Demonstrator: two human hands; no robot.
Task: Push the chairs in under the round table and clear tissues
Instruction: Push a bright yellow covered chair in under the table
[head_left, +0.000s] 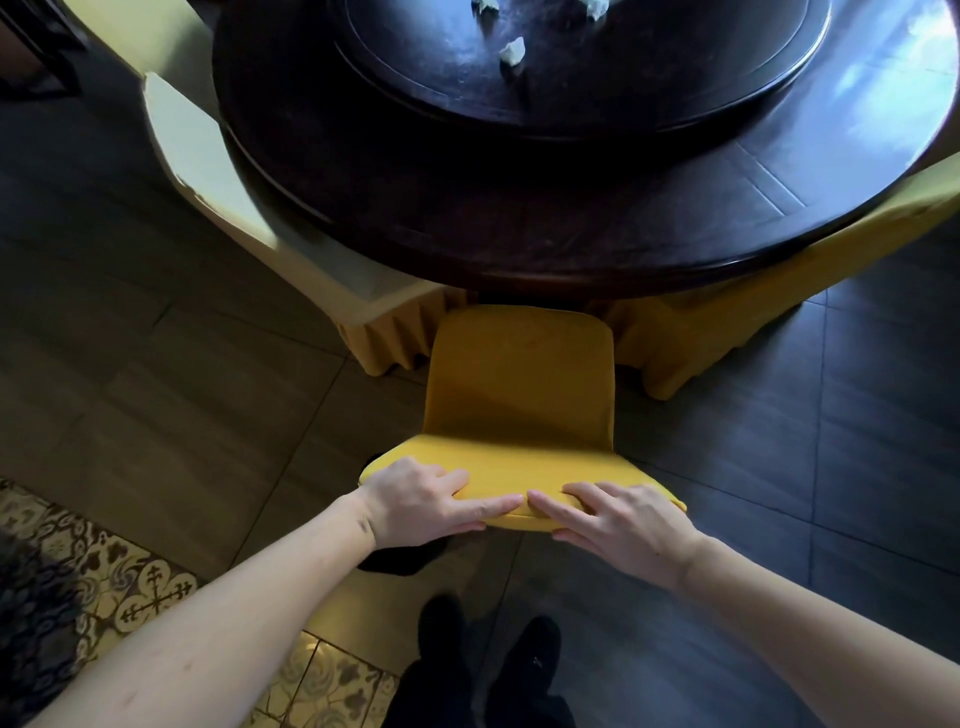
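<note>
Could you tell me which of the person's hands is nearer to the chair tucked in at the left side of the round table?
Left. The left hand grips the yellow chair's backrest at its left end, toward the pale left chair; the right hand grips the right end, farther off.

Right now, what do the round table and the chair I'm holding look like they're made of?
The round table looks like dark polished wood: glossy, with window glare and faint seams. The yellow chair seems covered in matte fabric, which creases under both hands; its frame is hidden.

Clearance, chair at counter
Yellow chair (519, 395) seat front meets counter (519, 249) rim; neighbouring chairs' skirts (395, 338) flank it closely; floor (779, 467) open right.
</note>
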